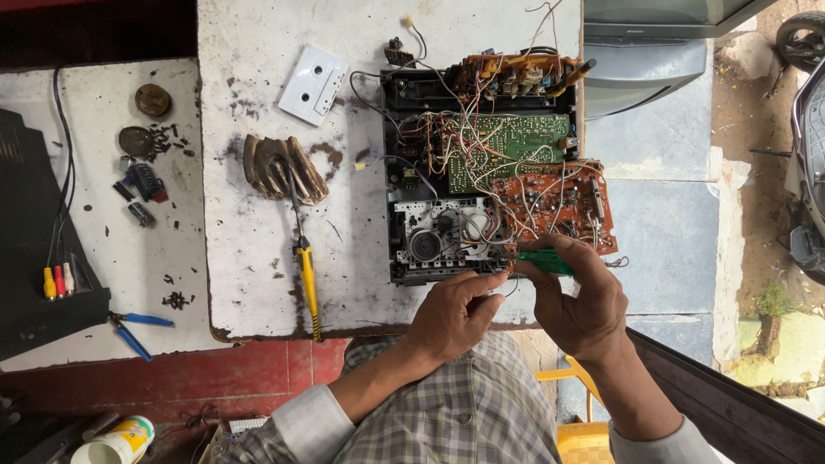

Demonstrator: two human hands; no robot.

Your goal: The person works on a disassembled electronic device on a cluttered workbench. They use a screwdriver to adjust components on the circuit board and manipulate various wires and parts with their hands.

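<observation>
**Both hands at front edge of opened cassette player**

White worktable (258, 283), worn and stained, carries everything. Biggest item on it: opened cassette player (481, 172), black chassis, long axis running away from the person, tape mechanism nearest them, green circuit board (507, 150) mid, brown circuit board (559, 202) tipped out to the right w/ tangled wires across.

Right hand (584, 305): forearm comes up from lower right, wrist bent inward, fingers clenched round a green-handled screwdriver (541, 260). Tool lies near horizontal, long axis left-right, tip pointing left to the chassis front edge, approx. below the brown board.

Left hand (451, 314): forearm rises from lower centre, plaid sleeve rolled back, fingers curled, thumb and forefinger pinched at the same spot by the tool tip. What it pinches is too small to tell.

Left of the player: soldering iron (305, 275) w/ yellow handle, lying lengthwise toward the person, tip on a brown metal stand (279, 167). White cassette shell (314, 83) beyond it. Blue-handled pliers (137, 331) far left, near small screws (176, 301).
</observation>
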